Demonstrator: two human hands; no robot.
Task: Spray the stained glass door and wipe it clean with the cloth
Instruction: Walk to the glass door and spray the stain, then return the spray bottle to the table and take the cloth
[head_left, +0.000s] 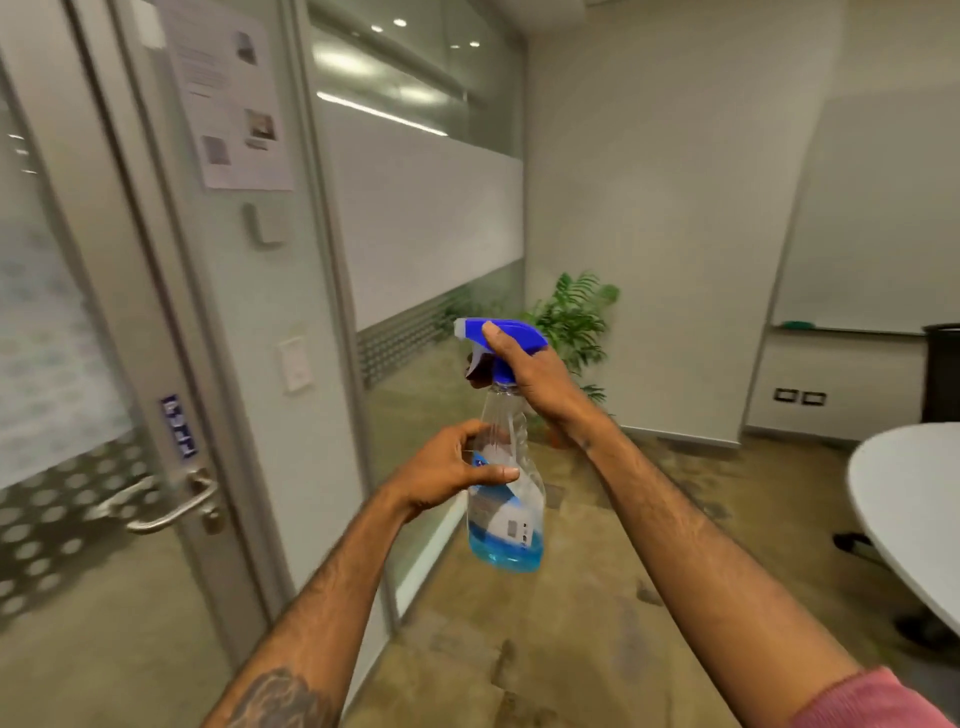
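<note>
Gripping spray bottle (506, 512) w/ both: L hand (447, 475) round clear body, R hand (532, 374) round blue trigger head (522, 331). Held mid-air, right of glass door (57, 338), apart from it. Could twist head loose & spill on floor (571, 649), or spray wide of door if unaimed

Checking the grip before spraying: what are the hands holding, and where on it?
Both hold the spray bottle: the right hand grips the blue trigger head, the left hand wraps its clear body.

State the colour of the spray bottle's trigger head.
The trigger head is blue, seen in the head view.
</note>
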